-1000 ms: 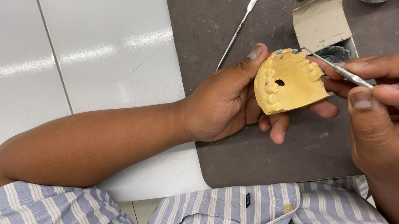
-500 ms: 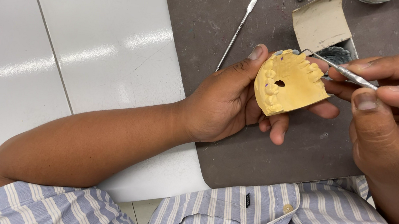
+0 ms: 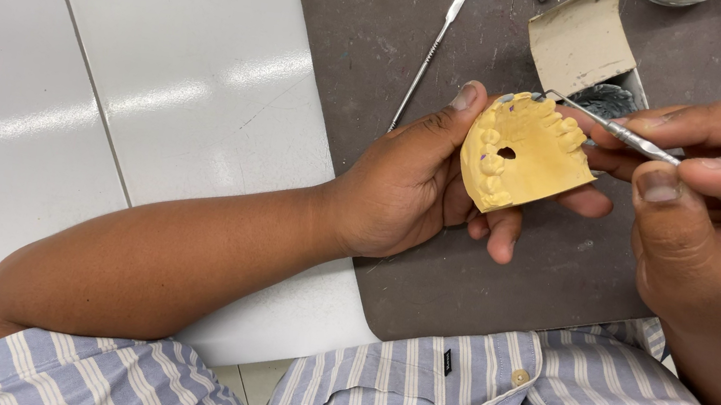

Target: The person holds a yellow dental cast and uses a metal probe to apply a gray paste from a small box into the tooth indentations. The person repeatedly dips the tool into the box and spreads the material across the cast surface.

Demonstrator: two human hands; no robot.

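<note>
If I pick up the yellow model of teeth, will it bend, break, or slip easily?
The yellow teeth model looks rigid, like a hard cast: it keeps its shape between the left hand's thumb and fingers. Its small raised teeth probably chip easily. The matte surface seems easy to grip. Its thick block form suggests some weight.

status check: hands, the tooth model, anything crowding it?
Left hand grips yellow tooth model. Right hand holds thin metal tool, tip at the model's top edge. Spare metal tool and small open box on grey mat, apart.
</note>
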